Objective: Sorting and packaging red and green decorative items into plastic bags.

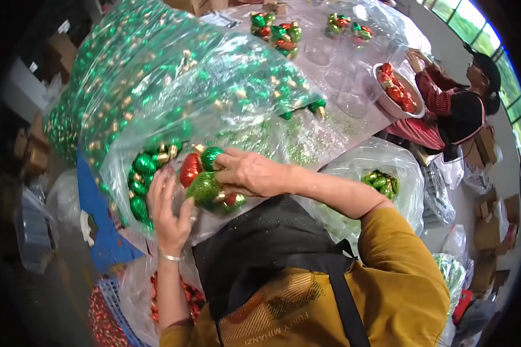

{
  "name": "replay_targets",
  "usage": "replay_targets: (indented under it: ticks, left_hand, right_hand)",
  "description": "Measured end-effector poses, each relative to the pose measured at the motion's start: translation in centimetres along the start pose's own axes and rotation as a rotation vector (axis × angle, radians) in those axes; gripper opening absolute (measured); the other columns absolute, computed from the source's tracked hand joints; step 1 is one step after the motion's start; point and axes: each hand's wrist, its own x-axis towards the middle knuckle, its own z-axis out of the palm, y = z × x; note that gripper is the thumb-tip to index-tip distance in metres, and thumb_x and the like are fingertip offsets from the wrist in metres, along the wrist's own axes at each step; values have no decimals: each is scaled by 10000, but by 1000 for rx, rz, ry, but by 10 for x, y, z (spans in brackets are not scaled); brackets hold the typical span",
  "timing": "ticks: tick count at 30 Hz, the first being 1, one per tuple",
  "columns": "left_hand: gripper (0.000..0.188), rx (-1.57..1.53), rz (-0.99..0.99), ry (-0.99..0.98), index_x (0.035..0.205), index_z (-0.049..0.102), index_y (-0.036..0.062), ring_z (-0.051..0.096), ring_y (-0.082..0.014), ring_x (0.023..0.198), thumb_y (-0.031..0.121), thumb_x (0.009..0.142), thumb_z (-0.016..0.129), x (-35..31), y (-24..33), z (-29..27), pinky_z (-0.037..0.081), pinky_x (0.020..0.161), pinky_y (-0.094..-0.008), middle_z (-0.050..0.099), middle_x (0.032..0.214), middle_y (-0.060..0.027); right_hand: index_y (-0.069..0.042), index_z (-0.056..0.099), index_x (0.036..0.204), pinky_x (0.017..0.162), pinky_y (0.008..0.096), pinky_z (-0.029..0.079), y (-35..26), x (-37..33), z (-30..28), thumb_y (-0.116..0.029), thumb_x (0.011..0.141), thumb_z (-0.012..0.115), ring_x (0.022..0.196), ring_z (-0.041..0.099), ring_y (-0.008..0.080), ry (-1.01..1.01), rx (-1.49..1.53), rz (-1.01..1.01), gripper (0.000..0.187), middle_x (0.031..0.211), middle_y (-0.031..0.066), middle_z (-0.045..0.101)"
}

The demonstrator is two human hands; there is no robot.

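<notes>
Shiny green Christmas baubles [146, 164] with gold caps lie in the mouth of a large clear plastic bag [214, 75], which bulges with more of them. My right hand [252, 173] curls its fingers over a small cluster of baubles: a smooth green one, a red one [190, 170] and a glittery light green one [204, 189]. Exactly which of them the fingertips grip is partly hidden. My left hand [171, 211], a band at its wrist, reaches beside the green baubles at the bag's mouth. Its fingers are stretched out, the thumb apart, beside the cluster.
Green glitter covers the table [307, 139]. Bauble clusters [283, 39] stand at its far side. At right, a person [454, 98] works by a white bowl [408, 110] of red baubles. Beside me are a bag [353, 214] of light green baubles and a bag [182, 295] of red ones.
</notes>
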Motion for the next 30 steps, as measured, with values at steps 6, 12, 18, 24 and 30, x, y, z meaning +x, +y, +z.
replay_targets:
  ticks: [6, 12, 18, 24, 30]
  left_hand:
    - [259, -37, -177, -18, 1090, 612, -30, 534, -329, 1141, 71, 852, 600, -32, -16, -18, 389, 992, -381, 582, 1187, -180]
    - [170, -89, -346, -55, 988, 637, -43, 595, -321, 1030, 38, 843, 603, -60, -29, -11, 440, 921, -355, 621, 1075, -185]
    - [147, -89, -363, -67, 948, 640, -41, 615, -338, 935, 34, 823, 616, -33, -43, 7, 478, 850, -369, 628, 1016, -189]
    - [118, -14, -280, -134, 929, 645, -34, 613, -334, 882, 19, 833, 602, 5, -64, 39, 490, 803, -394, 633, 980, -170]
    - [117, -96, -190, -202, 927, 658, -23, 626, -327, 850, 24, 827, 622, 74, -92, 77, 500, 777, -405, 645, 969, -156]
  right_hand:
    - [-11, 616, 971, 723, 369, 494, 4, -26, -140, -182, 789, 724, 875, 592, 234, 115, 38, 203, 272, 945, 104, 589]
    - [-29, 609, 910, 769, 394, 502, 102, -39, -227, -159, 773, 706, 915, 579, 277, 381, -506, 518, 213, 956, 122, 577]
    - [-57, 597, 943, 851, 447, 492, 264, -52, -205, -136, 762, 652, 994, 536, 368, 360, -980, 718, 206, 1030, 160, 550]
    - [-88, 603, 1044, 846, 457, 487, 358, -44, -185, -195, 641, 765, 1030, 527, 372, 360, -853, 758, 447, 1074, 151, 545]
    - [-119, 609, 1071, 812, 462, 492, 467, -12, -185, -251, 573, 828, 987, 566, 357, 298, -746, 887, 560, 1053, 146, 579]
